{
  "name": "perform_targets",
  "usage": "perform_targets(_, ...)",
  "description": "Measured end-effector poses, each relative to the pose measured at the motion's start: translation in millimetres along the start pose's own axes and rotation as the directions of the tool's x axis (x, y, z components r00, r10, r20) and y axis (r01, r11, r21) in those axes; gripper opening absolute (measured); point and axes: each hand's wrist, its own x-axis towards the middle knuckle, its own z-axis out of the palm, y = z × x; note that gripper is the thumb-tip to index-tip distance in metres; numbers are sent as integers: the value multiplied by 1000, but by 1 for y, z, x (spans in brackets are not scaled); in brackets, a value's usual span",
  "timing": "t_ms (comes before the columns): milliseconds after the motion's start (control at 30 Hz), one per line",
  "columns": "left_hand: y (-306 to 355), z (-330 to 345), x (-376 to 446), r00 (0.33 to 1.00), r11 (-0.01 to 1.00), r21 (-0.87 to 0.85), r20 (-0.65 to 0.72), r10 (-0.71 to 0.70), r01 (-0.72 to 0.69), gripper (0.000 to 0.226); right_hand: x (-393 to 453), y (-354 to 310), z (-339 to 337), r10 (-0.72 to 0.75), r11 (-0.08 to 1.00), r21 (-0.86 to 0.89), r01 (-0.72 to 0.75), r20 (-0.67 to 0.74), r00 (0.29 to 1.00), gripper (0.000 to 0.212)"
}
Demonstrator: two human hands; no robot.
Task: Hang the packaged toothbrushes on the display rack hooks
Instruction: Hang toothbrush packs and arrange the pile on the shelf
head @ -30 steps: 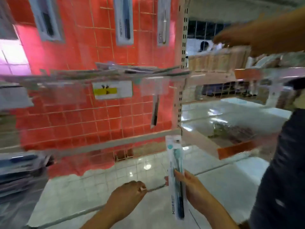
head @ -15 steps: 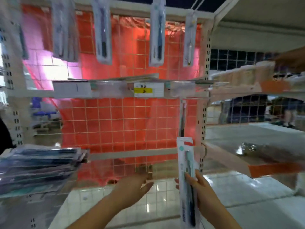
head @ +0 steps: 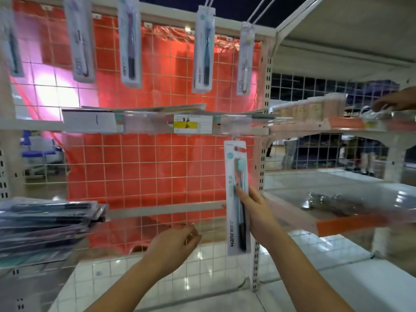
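Observation:
My right hand [head: 256, 212] grips a packaged toothbrush [head: 236, 176] upright, its top edge just under the middle rail of the white wire display rack [head: 157, 167], at the rack's right side. My left hand [head: 173, 246] hovers lower in front of the grid, fingers loosely curled and holding nothing. Several packaged toothbrushes hang from the top row, among them one [head: 202, 50] right of centre. A stack of packaged toothbrushes [head: 47, 221] lies on the shelf at the left.
A yellow price label [head: 192, 124] sits on the middle rail. To the right, shelves with orange edging [head: 351, 224] hold clear-wrapped goods. Another person's hand [head: 394, 101] reaches onto the upper right shelf. White floor tiles show below.
My right hand has raised the packaged toothbrush up to the middle rail. My left hand lifted a little. The view tilted upward, showing the top row of hanging packs.

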Motion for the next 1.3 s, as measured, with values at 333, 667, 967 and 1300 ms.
perform_targets(333, -7, 9, 2, 1000, 1000, 25, 20, 10, -11, 34, 51, -13, 4, -74, 994, -87, 71, -26, 997, 21)
perform_targets(667, -24, 34, 1, 999, 999, 45, 17, -28, 27, 32, 118, 16, 7, 33, 971, -224, -78, -198, 980, 35)
perform_targets(967, -52, 78, -26, 982, 991, -29, 142, -127, 132, 31, 170, 27, 16, 98, 956, -252, -147, -199, 975, 67)
perform_targets(1300, -97, 73, -48, 962, 976, -41, 180, -204, 215, 19, 225, 47, 13, 108, 965, -219, -142, -161, 981, 39)
